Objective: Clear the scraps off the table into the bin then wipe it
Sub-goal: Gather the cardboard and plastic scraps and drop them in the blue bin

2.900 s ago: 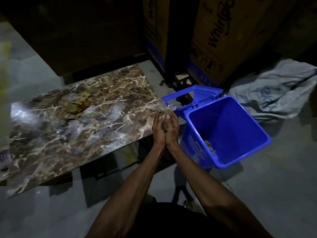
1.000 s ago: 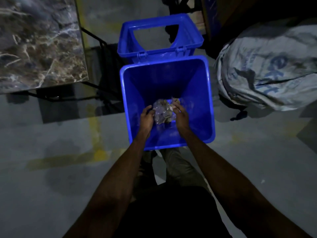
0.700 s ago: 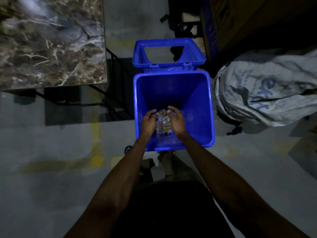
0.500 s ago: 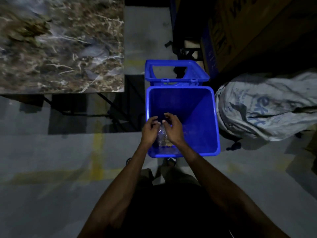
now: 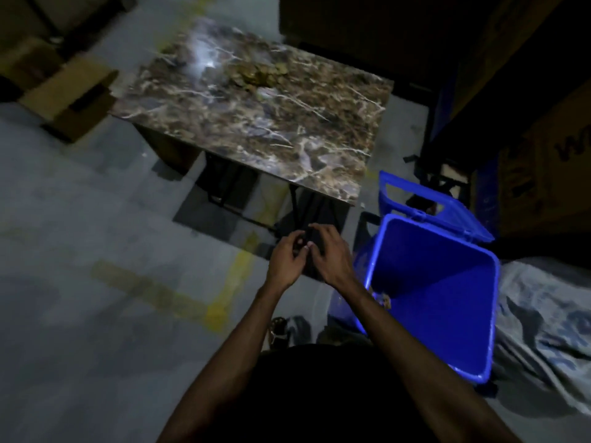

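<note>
A brown marble-patterned table [image 5: 287, 132] stands ahead of me, with a heap of yellowish-brown scraps [image 5: 259, 76] near its far side. The blue bin [image 5: 428, 314] sits on the floor to the right of the table, lid hanging open at the back, with a few scraps [image 5: 382, 300] inside by its near-left wall. My left hand [image 5: 286, 262] and my right hand [image 5: 331, 254] are close together above the floor, between the table's near corner and the bin. Both hold nothing, with fingers loosely curled and apart.
An open cardboard box [image 5: 72, 97] lies on the floor left of the table. Large cartons [image 5: 543, 123] stand behind the bin. A grey printed sack [image 5: 543, 321] lies to the bin's right. Yellow lines [image 5: 224, 298] mark the grey floor.
My hands carried a bundle of crumpled clear plastic and scraps from the table edge into the bin and let it go. They have since drawn out leftward, empty, and my view turned back to the table.
</note>
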